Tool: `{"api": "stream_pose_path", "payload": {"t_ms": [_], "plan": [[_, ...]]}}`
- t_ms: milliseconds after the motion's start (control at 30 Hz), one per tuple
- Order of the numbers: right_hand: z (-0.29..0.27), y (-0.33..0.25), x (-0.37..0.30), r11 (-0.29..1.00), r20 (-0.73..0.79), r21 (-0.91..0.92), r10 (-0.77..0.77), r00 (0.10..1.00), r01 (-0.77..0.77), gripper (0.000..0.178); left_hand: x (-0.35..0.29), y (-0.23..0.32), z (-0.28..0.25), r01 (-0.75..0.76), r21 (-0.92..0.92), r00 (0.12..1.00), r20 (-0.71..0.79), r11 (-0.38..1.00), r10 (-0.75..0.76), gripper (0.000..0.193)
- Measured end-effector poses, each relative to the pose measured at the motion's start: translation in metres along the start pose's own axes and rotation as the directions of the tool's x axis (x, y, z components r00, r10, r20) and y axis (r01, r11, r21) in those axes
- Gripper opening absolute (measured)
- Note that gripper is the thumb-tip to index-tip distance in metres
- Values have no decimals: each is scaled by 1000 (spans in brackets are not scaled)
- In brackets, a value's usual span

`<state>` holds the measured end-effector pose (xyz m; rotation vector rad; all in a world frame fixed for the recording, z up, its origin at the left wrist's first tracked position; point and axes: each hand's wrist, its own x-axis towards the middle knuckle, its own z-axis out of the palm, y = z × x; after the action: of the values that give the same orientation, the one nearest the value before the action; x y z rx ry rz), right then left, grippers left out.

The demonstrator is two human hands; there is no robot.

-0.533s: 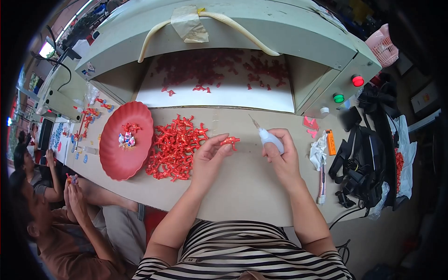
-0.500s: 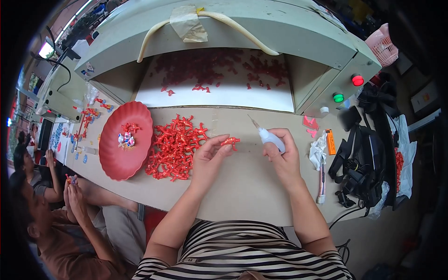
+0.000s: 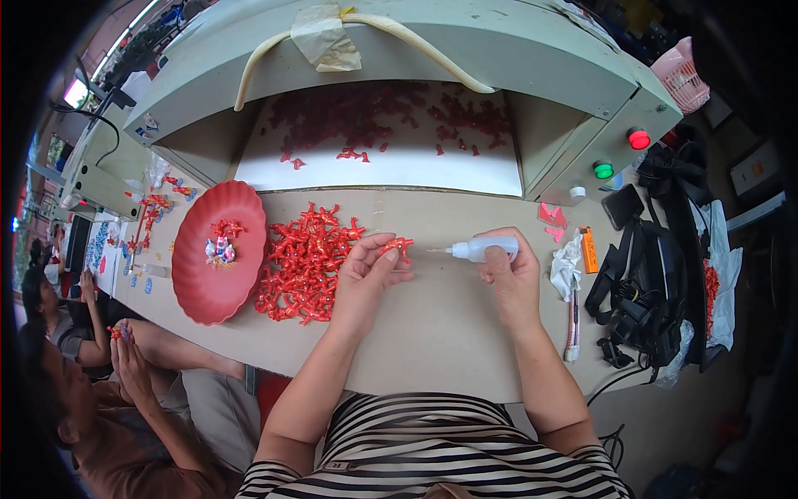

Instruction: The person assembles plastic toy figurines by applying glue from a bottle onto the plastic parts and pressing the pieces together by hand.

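Observation:
Between the thumb and fingers of my left hand is a small red plastic figure. My right hand is closed round a white squeeze bottle with a thin needle tip. The bottle lies nearly level, its tip pointing left at the figure, with a small gap that is hard to judge. Left of my left hand spreads a pile of similar red figures on the table. Beside that pile stands a red scalloped tray with some red pieces and a white-and-blue figure in it.
A grey machine with an opening stands across the back; red pieces lie inside on a white surface. To the right are a crumpled tissue, a cutter knife, an orange box and black straps. A co-worker sits at left.
My right hand has tipped the bottle from upward-pointing to nearly level, bringing its needle towards the figure. My left hand and the figure have shifted slightly left in the picture.

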<state>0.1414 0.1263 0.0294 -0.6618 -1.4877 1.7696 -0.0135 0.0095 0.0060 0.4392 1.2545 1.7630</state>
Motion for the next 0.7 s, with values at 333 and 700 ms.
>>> {"api": "stream_pose_path", "payload": {"t_ms": [333, 700], "plan": [[1, -3, 2, 1000, -60, 6, 6, 998, -6, 18, -4, -5, 9, -102, 271, 994, -1, 957, 106, 25], [1, 4, -6, 827, 39, -476, -319, 947, 298, 27, -5, -17, 8, -210, 305, 977, 21, 929, 214, 22]]}}
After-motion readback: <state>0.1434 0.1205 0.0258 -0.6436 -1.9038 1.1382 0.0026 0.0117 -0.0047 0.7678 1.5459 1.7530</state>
